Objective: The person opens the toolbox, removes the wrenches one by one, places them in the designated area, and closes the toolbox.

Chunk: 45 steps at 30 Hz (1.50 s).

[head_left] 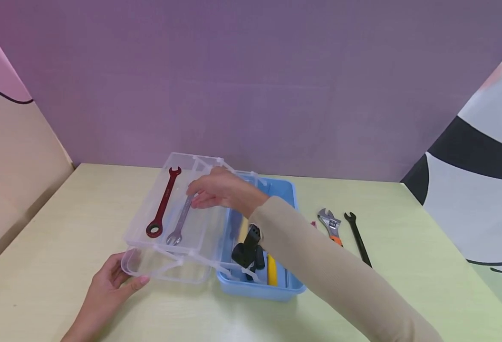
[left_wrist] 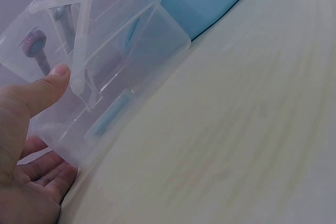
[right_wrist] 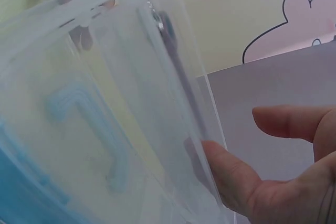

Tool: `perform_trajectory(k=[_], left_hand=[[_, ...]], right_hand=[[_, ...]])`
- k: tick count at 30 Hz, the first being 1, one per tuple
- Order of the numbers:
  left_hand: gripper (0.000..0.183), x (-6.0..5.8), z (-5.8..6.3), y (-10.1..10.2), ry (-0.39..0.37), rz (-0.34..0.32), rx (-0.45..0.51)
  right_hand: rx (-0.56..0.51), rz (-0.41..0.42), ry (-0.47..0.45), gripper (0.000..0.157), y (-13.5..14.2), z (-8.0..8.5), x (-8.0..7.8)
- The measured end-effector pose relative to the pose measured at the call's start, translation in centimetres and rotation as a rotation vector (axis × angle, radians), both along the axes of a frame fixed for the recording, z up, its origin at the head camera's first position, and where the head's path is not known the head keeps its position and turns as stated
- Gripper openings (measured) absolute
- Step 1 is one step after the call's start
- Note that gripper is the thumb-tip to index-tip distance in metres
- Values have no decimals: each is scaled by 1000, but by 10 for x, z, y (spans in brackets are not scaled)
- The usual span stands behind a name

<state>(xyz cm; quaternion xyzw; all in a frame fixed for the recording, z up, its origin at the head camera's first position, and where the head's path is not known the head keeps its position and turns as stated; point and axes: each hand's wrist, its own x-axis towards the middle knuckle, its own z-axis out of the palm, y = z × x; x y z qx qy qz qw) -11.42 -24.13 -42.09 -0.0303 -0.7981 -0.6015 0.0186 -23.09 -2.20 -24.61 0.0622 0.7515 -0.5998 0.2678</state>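
A clear plastic tray (head_left: 210, 232) swings out to the left of a blue toolbox (head_left: 261, 292). My left hand (head_left: 107, 285) holds its near left corner, thumb at the rim (left_wrist: 52, 80) and fingers underneath. Inside the tray lie a red combination wrench (head_left: 164, 202) and, right of it, a silver wrench (head_left: 183, 219). Over the silver wrench's far end is my right hand (head_left: 218, 190). The right wrist view shows its thumb and a finger spread apart, one tip (right_wrist: 215, 156) at the tray wall close to the wrench; contact with the wrench is unclear.
Inside the toolbox are a black tool (head_left: 246, 249) and a yellow handle (head_left: 272, 270), partly hidden by the right sleeve (head_left: 319, 256). An adjustable wrench (head_left: 330, 222) and a black wrench (head_left: 358, 237) lie right on the table (head_left: 422, 266). A purple panel (head_left: 251, 85) stands behind.
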Motion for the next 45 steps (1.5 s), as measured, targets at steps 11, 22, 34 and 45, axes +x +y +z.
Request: perform_trajectory(k=[11,22,34,45], left_hand=[[53,-5,0,3,5,-3,15],[54,-5,-2,3,-22,-4,16],[52,-4,-2,3,15,-11,14],[53,-6,-2,2,-1,-15,14]], right_hand=[[35,11,21,27,-2,0,-2],[83,16,-1,37,-13,-13,-3],[140,16,67,21,-19,-19,-2],[169,-21,83,33,-21,-21,-5]])
